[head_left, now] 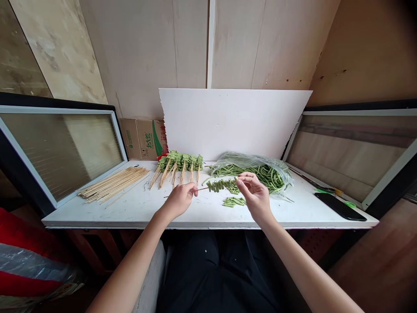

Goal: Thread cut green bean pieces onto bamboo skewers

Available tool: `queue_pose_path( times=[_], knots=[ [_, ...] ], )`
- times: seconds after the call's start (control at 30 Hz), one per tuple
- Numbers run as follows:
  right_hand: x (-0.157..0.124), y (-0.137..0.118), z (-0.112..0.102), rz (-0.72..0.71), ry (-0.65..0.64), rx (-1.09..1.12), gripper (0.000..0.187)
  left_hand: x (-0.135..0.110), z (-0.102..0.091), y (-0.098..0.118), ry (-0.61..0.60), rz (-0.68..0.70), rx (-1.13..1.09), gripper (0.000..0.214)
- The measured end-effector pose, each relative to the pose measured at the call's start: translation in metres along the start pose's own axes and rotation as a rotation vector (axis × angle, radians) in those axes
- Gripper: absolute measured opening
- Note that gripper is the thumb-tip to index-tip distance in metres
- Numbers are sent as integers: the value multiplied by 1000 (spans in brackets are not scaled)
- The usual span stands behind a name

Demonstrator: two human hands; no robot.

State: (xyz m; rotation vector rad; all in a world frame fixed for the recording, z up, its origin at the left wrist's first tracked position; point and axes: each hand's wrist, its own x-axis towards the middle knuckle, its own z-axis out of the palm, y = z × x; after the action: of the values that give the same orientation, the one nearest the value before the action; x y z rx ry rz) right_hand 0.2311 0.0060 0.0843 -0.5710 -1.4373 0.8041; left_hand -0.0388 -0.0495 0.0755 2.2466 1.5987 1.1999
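White counter [137,208] under both hands. Carton [143,139] beyond L hand [179,200]: green print, too small to read. Bag of long beans [260,171] beyond R hand [256,195]. Threading step: L pinches half-loaded skewer [218,186] by bare end, R pinched narrow at bean end. Cut bean pcs [233,201] just left of R hand; adding one prob. needs tip held steady.

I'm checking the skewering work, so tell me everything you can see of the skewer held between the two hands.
The skewer is a thin, pale stick, bamboo by its look, held roughly level just above the white table. The left hand pinches its bare part. Short green bean pieces are threaded crosswise along the rest, packed side by side in a row. The right hand pinches the row's far end.
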Motion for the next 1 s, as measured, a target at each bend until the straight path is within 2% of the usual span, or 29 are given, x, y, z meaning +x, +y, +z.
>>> queue_pose_path(
  times=[0.23, 0.43, 0.73, 0.87, 1.0],
  knots=[
    [9, 18, -14, 76, 89, 4, 28, 1, 1, 3, 48, -48, -193, 15],
    [9, 18, -18, 77, 87, -31, 31, -1, 2, 8, 54, 10, -68, 17],
    [14, 20, -23, 72, 124, -7, 26, 0, 6, 12, 203, 86, -51, 10],
    [12, 20, -20, 94, 104, 12, 24, 1, 7, 6, 187, 38, -96, 16],
    [10, 21, -16, 91, 58, 13, 24, 0, 4, 0, 157, -13, -46, 21]
  ],
)
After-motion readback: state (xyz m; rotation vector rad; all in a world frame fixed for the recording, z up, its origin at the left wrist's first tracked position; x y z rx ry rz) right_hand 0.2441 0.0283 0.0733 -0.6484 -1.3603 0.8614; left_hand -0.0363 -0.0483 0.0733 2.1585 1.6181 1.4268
